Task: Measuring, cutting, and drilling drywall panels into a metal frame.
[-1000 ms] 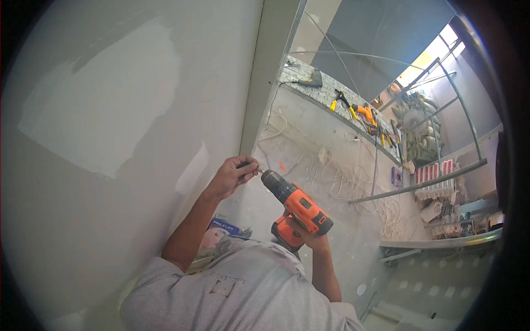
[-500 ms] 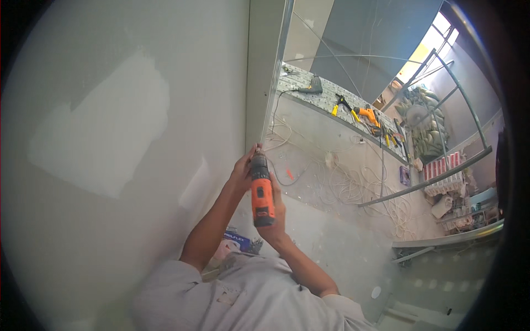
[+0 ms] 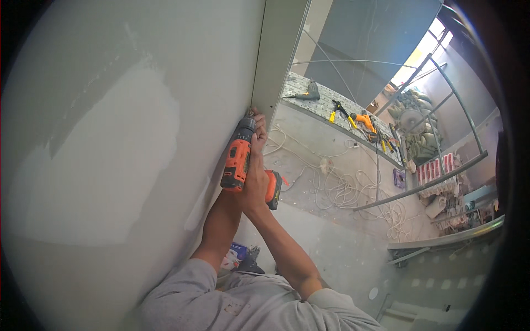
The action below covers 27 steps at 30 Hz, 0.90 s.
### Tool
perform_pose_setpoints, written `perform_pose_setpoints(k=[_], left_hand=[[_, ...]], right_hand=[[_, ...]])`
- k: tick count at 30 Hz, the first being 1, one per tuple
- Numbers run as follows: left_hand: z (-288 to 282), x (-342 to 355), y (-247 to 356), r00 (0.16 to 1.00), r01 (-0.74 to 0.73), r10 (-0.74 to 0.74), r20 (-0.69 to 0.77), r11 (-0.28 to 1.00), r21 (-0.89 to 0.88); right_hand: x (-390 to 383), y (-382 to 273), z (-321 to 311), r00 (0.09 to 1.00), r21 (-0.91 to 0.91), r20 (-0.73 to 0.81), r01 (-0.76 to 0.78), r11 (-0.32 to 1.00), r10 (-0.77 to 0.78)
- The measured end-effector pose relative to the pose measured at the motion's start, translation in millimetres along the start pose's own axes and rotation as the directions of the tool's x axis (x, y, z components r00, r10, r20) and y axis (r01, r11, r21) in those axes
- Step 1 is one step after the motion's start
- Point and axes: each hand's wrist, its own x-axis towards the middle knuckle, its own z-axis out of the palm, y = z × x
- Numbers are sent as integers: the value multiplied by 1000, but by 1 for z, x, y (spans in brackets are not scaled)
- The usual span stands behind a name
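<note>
My right hand grips an orange-and-black cordless drill, its battery showing at the right. The drill points upward, with its tip where the painted wall meets a narrow pale trim strip. My left hand is closed beside the chuck, fingers at the tip, on something too small to make out. Much of that hand and its wrist is hidden behind the drill and my right hand.
A perforated scaffold platform at upper right holds a grey corded drill, an orange tool and yellow-handled tools. Metal railings cross the right. Loose cables, stacked bags and red-and-white packs lie below.
The drill and both hands have moved upward to the corner by the trim. The drill has swung from angling up-left to nearly upright, leaning slightly right at the top.
</note>
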Motion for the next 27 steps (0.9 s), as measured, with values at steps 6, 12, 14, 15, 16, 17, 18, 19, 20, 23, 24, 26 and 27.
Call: perform_pose_setpoints(k=[6,12,14,15,16,17,18,19,20,23,24,26,27], left_hand=[[4,-2,-4,999,-15,17,-34,999,37],[4,-9,-5,994,-51,60,-87,994,97],[4,-17,-9,989,-73,90,-120,987,143],[5,-20,-11,983,-89,115,-143,981,175],[7,-28,-14,973,-107,147,-176,970,218],[7,-42,-17,955,-128,194,-223,951,281],[5,-59,-25,928,-153,262,-264,916,370],[4,-80,-35,893,-175,343,-291,861,478],[7,-95,-55,861,-182,406,-308,809,558],[23,-139,-84,759,-201,599,-256,588,783],[31,-151,-93,723,-197,651,-233,517,833],[57,-159,-107,672,-244,657,-341,631,736],[69,-162,-110,616,-299,645,-452,722,624]], right_hand=[[-4,5,6,990,18,81,-119,993,118],[1,8,12,999,69,-17,-36,997,37],[1,4,9,995,58,23,-95,994,94],[3,3,8,995,53,21,-93,994,92],[5,1,8,997,30,-2,-77,997,77],[7,1,10,998,18,-22,-63,998,63],[7,2,10,998,22,-24,-61,998,62],[6,3,9,989,79,42,-148,986,145],[5,5,3,969,106,101,-237,966,227],[7,8,2,999,43,-14,-47,998,48],[6,10,4,999,49,-14,-47,998,48],[3,15,2,972,153,101,-228,962,214],[5,11,1,972,155,101,-228,961,214]])
